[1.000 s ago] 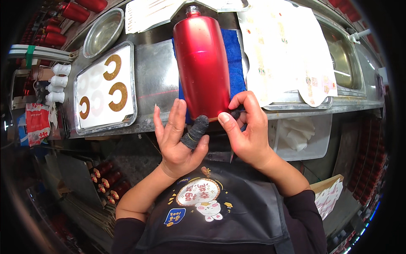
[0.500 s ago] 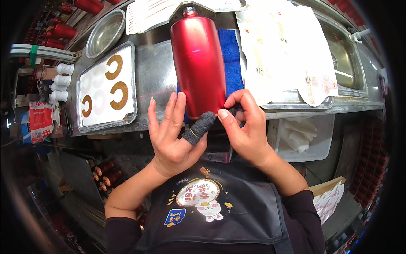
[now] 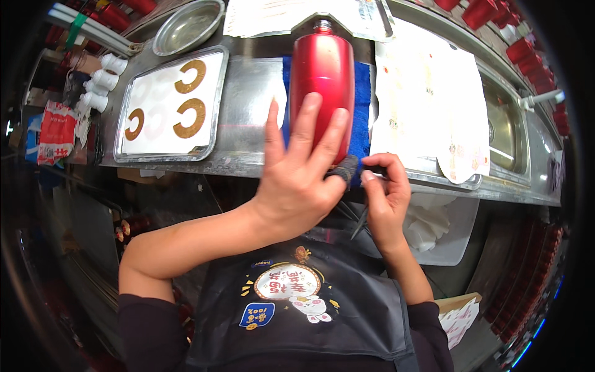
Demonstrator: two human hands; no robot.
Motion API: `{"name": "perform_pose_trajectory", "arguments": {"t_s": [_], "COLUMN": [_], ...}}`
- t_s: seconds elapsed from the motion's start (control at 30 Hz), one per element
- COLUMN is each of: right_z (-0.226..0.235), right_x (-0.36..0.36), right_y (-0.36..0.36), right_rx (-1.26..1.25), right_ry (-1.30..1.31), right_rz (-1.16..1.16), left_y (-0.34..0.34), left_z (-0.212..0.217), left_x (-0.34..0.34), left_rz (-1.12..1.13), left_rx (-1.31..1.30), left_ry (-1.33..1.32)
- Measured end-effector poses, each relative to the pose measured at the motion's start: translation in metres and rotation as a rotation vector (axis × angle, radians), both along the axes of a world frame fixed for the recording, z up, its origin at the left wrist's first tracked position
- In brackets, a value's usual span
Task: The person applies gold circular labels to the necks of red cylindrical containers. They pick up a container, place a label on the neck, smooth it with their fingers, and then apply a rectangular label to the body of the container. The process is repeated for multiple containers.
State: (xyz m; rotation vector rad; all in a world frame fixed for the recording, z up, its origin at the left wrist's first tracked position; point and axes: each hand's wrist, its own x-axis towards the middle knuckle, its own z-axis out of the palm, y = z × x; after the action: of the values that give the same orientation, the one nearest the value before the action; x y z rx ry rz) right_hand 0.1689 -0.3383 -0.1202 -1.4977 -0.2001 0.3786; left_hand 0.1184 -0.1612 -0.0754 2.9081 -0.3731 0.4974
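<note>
Red bottle (image 3: 321, 93) on its side on a blue cloth (image 3: 361, 124) at the counter edge, base toward the person.
Left hand (image 3: 296, 180) fingers spread, resting on the bottle, gripping nothing. Right hand (image 3: 385, 192) pinches a thin tool at the base; dark finger cover (image 3: 343, 168) is on. Work looks underway, unfinished.

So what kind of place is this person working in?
Probably a workshop or small factory bench. A steel counter carries a red metal bottle on a blue cloth, a tray of brown C-shaped pieces, and a sink; more red bottles stand behind.
</note>
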Motion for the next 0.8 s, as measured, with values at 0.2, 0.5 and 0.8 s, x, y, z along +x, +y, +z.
{"name": "perform_pose_trajectory", "arguments": {"t_s": [0.2,0.5,0.8], "right_z": [-0.002,-0.012,-0.013], "right_x": [-0.011,-0.028,-0.032], "right_y": [-0.013,0.0,0.002], "right_rx": [-0.173,-0.174,-0.296], "right_ry": [-0.719,-0.582,-0.429], "right_rz": [0.035,0.121,0.106], "left_y": [0.026,0.004,0.032], "left_z": [-0.023,-0.016,-0.068], "left_x": [-0.025,0.019,-0.02], "left_rz": [0.056,0.002,0.175], "left_rx": [-0.227,-0.031,-0.582], "left_ry": [-0.023,-0.017,0.022]}}
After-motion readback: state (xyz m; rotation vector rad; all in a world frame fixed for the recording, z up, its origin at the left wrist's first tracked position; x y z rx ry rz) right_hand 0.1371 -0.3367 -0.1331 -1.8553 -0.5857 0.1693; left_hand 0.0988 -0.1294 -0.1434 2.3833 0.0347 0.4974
